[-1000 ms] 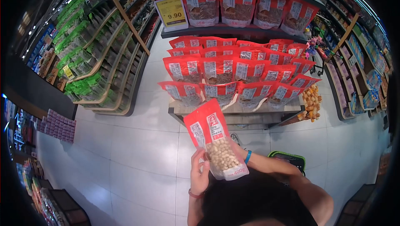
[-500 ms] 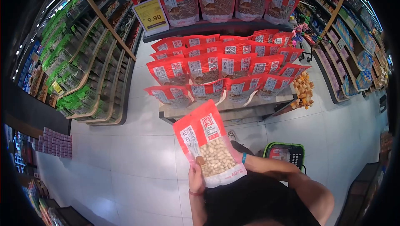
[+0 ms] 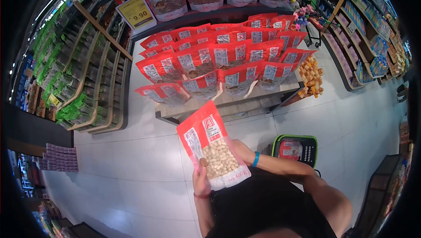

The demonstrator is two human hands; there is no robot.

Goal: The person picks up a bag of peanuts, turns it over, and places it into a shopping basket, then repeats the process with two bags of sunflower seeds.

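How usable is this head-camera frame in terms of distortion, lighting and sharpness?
Head view: strong fisheye, black vignette round the edges, the wooden side shelves bowing; even overhead light with soft glare on the glossy white floor tiles; the red peanut pouch with a clear window, gripped by the left hand, is sharp, and the yellow price sign reads 9.90.

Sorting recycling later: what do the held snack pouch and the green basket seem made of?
The pouch looks like glossy plastic film: red printed top, clear window showing pale nuts. The basket looks like rigid moulded plastic, probably: green rim, dark lattice wall.
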